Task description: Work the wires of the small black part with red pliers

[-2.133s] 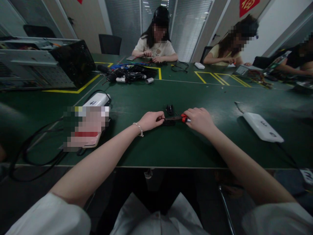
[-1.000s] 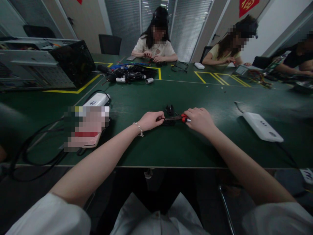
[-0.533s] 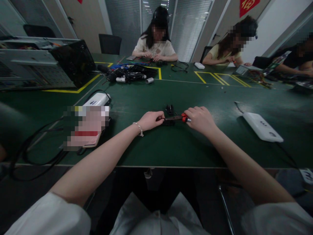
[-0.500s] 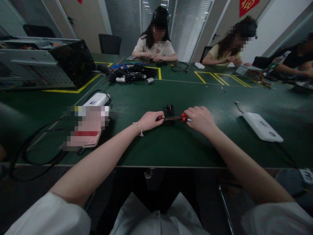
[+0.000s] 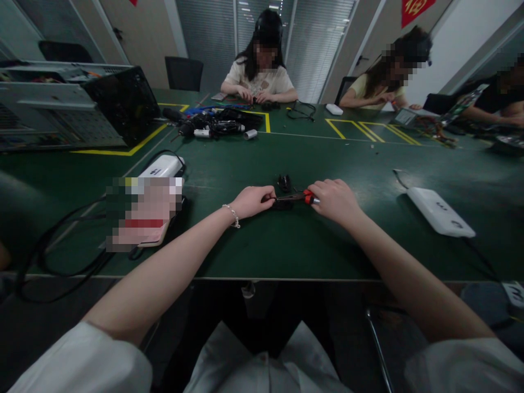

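My right hand (image 5: 333, 199) is closed round the red handles of a pair of pliers (image 5: 295, 197), whose metal jaws point left. Opposite it, my left hand (image 5: 257, 201) is pinched at the tip of those jaws. What its fingers hold is small and dark, and I cannot make it out. A small black bundle (image 5: 284, 183), which looks like coiled cable, lies just beyond the pliers on the green table (image 5: 262, 248). Something dark also sits beneath the jaws, too dim to name.
An open computer case (image 5: 73, 109) stands at the left. Nearer are a phone (image 5: 153, 232), black cables and a white power bank (image 5: 164, 166). Another white device (image 5: 440, 212) lies right. Cables and a drill (image 5: 188, 126) are heaped at the back, where people sit working.
My hands and the pliers have stayed almost exactly where they were. Across the table, a person's hands have shifted slightly.
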Demonstrator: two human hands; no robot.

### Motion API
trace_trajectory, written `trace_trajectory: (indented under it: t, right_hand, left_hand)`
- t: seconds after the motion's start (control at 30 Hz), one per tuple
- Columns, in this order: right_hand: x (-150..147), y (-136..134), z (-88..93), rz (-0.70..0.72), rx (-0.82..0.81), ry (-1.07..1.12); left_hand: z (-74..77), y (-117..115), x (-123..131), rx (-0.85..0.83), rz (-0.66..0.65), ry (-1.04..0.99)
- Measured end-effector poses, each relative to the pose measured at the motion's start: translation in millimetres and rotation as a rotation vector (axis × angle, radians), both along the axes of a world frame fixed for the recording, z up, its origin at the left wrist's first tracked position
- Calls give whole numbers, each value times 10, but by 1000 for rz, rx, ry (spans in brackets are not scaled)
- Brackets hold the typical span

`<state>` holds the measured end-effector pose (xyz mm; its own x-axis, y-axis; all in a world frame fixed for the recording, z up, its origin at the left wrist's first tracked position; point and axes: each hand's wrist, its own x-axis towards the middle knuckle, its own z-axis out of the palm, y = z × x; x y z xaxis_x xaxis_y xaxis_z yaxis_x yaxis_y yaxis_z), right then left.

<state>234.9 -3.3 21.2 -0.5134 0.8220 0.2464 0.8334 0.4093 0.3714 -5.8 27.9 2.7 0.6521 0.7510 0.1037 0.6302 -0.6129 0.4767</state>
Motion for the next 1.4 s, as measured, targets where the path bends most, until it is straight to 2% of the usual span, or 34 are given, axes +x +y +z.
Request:
trace_trajectory:
  t: [0.23, 0.5, 0.87, 1.03, 1.2, 1.4]
  right_hand:
    - [-3, -14, 30, 30, 48, -5]
    - [11, 17, -49, -17, -47, 46]
    - [9, -17, 26, 33, 72, -19]
    - [-2, -10, -12, -6, 13, 15]
    - [3, 13, -39, -27, -56, 42]
    - [7, 3, 6, 17, 19, 4]
  left_hand:
    - [-7, 0, 2, 12, 18, 8]
    - [24, -20, 5, -1, 15, 9]
    - [16, -5, 6, 7, 15, 10]
    - [10, -1, 8, -17, 9, 15]
    - [-11, -2, 9, 28, 24, 1]
    - [-12, -1, 4, 29, 14, -3]
